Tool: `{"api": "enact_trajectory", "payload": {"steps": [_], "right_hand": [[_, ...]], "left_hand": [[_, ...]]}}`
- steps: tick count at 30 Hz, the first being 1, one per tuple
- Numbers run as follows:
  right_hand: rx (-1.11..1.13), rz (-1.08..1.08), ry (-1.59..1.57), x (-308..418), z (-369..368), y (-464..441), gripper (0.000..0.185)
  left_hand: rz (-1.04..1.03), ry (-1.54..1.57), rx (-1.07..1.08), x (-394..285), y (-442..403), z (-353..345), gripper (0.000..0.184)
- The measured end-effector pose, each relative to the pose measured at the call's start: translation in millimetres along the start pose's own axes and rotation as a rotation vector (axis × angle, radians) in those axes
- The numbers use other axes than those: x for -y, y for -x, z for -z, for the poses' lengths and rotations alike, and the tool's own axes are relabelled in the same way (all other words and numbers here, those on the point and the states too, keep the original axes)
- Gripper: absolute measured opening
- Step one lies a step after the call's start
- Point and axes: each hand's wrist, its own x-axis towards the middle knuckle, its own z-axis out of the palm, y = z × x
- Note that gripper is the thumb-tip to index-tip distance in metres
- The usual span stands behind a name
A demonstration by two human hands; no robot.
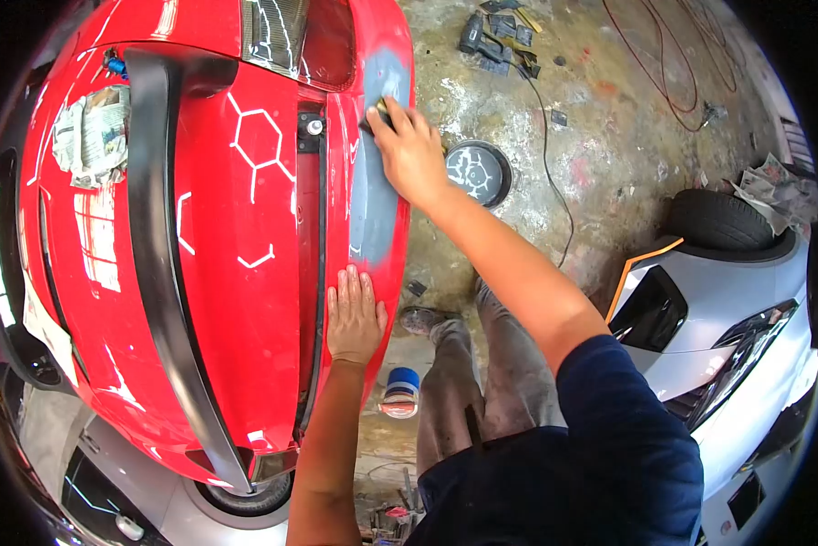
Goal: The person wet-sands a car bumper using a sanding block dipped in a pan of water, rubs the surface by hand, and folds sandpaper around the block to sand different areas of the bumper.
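Note:
Grey patch (372, 205) runs along the edge of the red car bumper (389, 287). Near its upper end, my right hand (411, 155) presses a small dark sanding block (369, 122) against the surface, fingers curled over it. A bit of yellow shows beside my fingertips. Lower down, my left hand (354, 318) lies flat on the red paint just below the grey patch, its fingers stretched out and holding nothing. The face of the block against the bumper is hidden.
Black spoiler (158, 227) spans the trunk, with crumpled newspaper (93, 136) beside it. On the floor are a black basin of water (478, 175), a blue-and-white container (400, 393) and a corded power tool (478, 38). A silver bumper (727, 300) and tire (720, 220) stand at right.

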Motion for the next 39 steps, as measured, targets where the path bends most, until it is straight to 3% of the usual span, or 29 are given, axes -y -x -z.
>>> {"api": "enact_trajectory", "payload": {"steps": [4, 8, 15, 18, 22, 25, 29, 32, 37, 39], "right_hand": [[-0.041, 0.038, -0.020, -15.8, -4.2, -26.1, 0.048], [-0.119, -0.096, -0.058, -2.0, -11.0, -16.4, 0.049], [0.164, -0.016, -0.270, 100.2, 32.8, 196.0, 0.061], [0.104, -0.065, -0.258, 78.8, 7.1, 178.2, 0.055], [-0.143, -0.237, -0.333, 31.4, -6.9, 31.0, 0.048], [-0.300, -0.319, -0.316, 50.2, -20.9, 49.1, 0.048], [-0.080, -0.265, -0.411, 114.0, -8.3, 198.6, 0.064], [-0.086, -0.223, -0.400, 94.9, -9.2, 186.2, 0.062], [-0.299, -0.350, -0.387, 9.4, -31.5, 13.2, 0.041], [-0.242, -0.352, -0.364, 27.5, -24.2, 43.4, 0.043]], "left_hand": [[-0.001, 0.014, 0.006, -2.2, 2.3, 1.5, 0.071], [0.004, 0.069, -0.039, -0.5, 0.6, 1.0, 0.070], [-0.070, 0.289, -0.103, 10.5, 6.4, 4.3, 0.074], [-0.093, 0.324, -0.081, 10.3, 9.7, 6.5, 0.077], [-0.079, 0.305, -0.043, 8.7, 6.2, 8.6, 0.079], [-0.088, 0.316, -0.083, 10.4, 5.8, 8.9, 0.080], [-0.131, 0.404, -0.201, 10.4, 6.7, 6.9, 0.086], [-0.131, 0.391, -0.196, 12.2, 3.0, 4.2, 0.092], [-0.114, 0.353, -0.120, 11.4, 5.1, 6.9, 0.094], [-0.107, 0.338, -0.104, 9.8, 5.4, 8.4, 0.093]]}}
